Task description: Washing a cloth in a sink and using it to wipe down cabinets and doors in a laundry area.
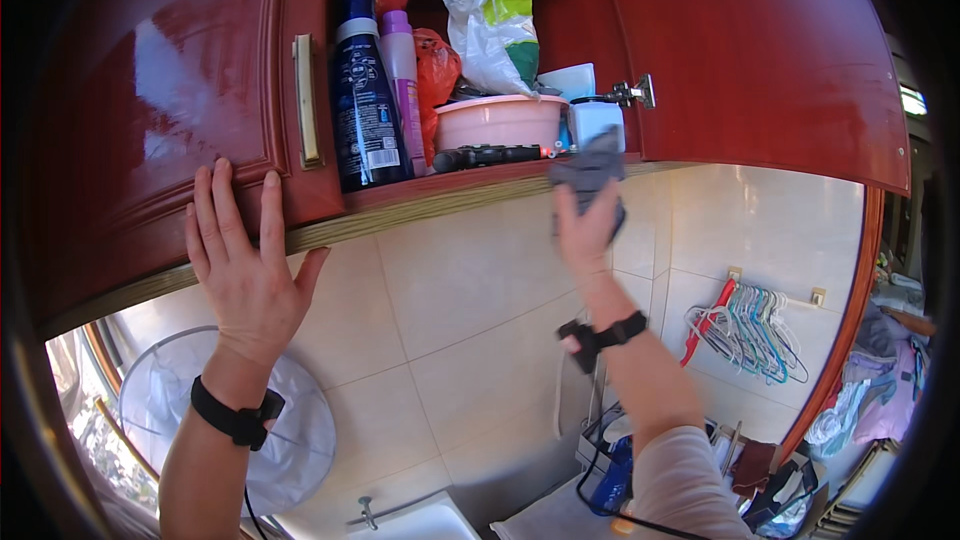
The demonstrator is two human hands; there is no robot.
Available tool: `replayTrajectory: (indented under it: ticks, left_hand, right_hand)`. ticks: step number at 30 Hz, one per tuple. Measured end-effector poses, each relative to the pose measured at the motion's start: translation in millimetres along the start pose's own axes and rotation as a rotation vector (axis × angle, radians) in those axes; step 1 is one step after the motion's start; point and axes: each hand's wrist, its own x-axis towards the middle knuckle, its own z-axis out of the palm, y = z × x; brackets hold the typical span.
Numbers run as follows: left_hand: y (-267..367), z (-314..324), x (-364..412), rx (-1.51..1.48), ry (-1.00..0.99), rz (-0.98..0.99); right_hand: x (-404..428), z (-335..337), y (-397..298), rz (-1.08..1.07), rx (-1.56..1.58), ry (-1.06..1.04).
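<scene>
My left hand (251,277) rests with spread fingers against the lower edge of a closed red cabinet door (202,90), holding nothing. In my right hand (589,229) is a bunched dark grey cloth (592,169), slightly blurred, at the front edge of the cabinet shelf (450,184). Behind the cloth stands a pale blue container (598,124). A black tool-like object (491,157) lies along the shelf in front of a pink plastic basin (499,122). A dark blue bottle (367,105) and a purple-and-white bottle (403,82) stand upright at the left.
A white and green plastic bag (491,22) sits above the basin, beside a red plastic bag (436,75). The right cabinet door (750,60) stands wide open. Below are wall-hung clothes hangers (757,330), a sink (424,521) with a tap (367,511), and a round white mesh item (300,412).
</scene>
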Motion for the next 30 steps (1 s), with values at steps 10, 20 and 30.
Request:
replayTrajectory:
  ticks: [10, 20, 30]
  left_hand:
    - [-4.7, 6.8, -3.3, 0.011, 0.044, 0.008]
    - [-3.5, 5.7, -3.5, 0.037, 0.054, 0.007]
    - [-2.3, 9.8, -1.7, 0.064, 0.124, 0.024]
  right_hand:
    - [-52.0, 55.9, -99.1, -0.778, 0.158, -0.372]
    - [61.7, -76.3, 45.5, -0.446, -0.516, -0.236]
    - [122.4, -84.8, 57.1, -0.035, -0.646, -0.569]
